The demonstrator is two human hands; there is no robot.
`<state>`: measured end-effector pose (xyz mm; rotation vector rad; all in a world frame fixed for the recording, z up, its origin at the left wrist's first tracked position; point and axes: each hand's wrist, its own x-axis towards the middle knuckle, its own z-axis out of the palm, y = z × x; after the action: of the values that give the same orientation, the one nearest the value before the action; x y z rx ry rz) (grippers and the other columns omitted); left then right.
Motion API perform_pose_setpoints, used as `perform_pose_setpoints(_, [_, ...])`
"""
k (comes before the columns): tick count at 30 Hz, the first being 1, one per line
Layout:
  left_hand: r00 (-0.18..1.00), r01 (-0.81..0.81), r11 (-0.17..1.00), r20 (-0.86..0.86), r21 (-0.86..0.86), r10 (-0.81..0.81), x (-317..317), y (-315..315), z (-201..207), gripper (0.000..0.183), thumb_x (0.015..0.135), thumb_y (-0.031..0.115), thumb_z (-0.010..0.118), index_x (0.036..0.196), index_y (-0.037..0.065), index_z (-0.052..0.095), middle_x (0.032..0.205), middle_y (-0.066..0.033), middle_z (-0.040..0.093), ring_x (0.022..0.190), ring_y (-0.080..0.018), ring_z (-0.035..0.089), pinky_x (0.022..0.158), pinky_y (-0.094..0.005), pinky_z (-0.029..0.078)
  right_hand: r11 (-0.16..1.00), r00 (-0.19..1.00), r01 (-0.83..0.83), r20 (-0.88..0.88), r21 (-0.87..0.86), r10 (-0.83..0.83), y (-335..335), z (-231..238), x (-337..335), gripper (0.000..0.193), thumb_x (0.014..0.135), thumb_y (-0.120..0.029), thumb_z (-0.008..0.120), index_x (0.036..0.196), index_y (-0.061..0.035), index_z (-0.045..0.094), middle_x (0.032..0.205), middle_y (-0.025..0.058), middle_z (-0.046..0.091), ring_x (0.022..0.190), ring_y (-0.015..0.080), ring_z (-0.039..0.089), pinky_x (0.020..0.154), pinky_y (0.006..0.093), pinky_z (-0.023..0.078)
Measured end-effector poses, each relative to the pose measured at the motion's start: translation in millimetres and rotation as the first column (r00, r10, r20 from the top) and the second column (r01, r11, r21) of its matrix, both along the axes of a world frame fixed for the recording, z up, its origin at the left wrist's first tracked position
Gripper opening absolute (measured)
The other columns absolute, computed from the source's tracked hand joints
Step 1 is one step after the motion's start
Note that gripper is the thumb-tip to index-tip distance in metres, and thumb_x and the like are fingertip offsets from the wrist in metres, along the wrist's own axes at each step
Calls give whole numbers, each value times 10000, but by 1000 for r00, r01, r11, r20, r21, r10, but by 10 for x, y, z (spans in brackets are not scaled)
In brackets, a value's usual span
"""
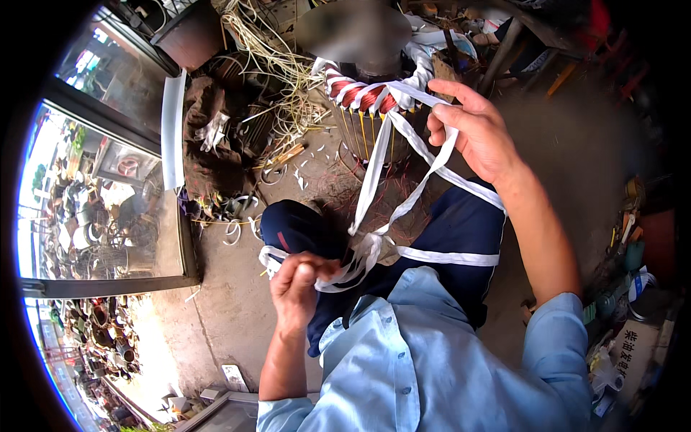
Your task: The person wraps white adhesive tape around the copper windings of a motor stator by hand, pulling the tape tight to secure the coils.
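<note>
A stator-like round metal core (350, 133) stands upright in front of me, with red wire windings (352, 95) at its top end. White cloth tape (373, 176) wraps slantwise around the windings, and long loops of it hang down toward my lap. My right hand (475, 133), beside the windings, has its thumb and forefinger closed on a length of this tape. Over my left knee, my left hand (296, 282) is curled around the bunched tape; its fingertips are slightly blurred. Thin yellow strips (364, 133) show below the wrapped windings.
A blurred round disc (353, 32) sits above the core. Tangled pale wires (266, 57) lie at the far left, near a dark cloth heap (209, 137). A glass-paned door (108, 194) stands to the left. A printed carton (633, 345) and clutter line the right side.
</note>
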<state>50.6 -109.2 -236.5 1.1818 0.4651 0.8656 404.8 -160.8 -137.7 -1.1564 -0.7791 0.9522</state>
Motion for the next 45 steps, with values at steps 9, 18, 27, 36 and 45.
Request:
perform_pose_setpoints(9, [527,-843,415,-375,-341,763,-4925,-64,-581,201,986,238,548,1115,95,605,851,-10,630,573,-59,443,543,-237,440,993,928,119,-355,-2,-112,31,-561,-182,439,911,-133,625,1303,19,500,895,97,657,749,146,633,690,292,529])
perform_pose_setpoints(18, [145,-966,252,-672,65,726,-4699,639,-530,296,939,333,552,742,112,538,610,29,433,460,-86,304,438,-251,277,988,795,-146,-588,58,152,-488,-972,-598,491,913,-91,586,1356,30,414,762,45,527,652,127,530,594,277,418])
perform_pose_setpoints(27, [562,43,872,-734,487,382,961,1288,289,499,975,446,507,797,11,673,545,-17,473,557,-135,464,569,-330,370,821,794,-565,-327,-84,513,-978,-801,-783,407,883,-65,683,1242,26,513,802,33,625,739,88,613,674,243,499])
perform_pose_setpoints(36, [874,241,875,-298,-419,-383,1655,837,-125,242,987,262,561,982,24,602,558,34,405,400,-57,289,361,-229,200,867,865,-482,-229,-131,446,-1560,-780,-891,433,882,-94,692,1259,23,514,820,38,647,738,82,610,702,235,481])
perform_pose_setpoints(45, [392,0,1000,-920,1,1,-1337,823,216,283,933,234,585,755,18,623,541,45,445,467,-37,350,435,-241,253,965,946,-261,-209,-32,249,-703,-584,-456,398,899,-99,626,1252,40,505,808,48,592,681,105,598,621,256,508])
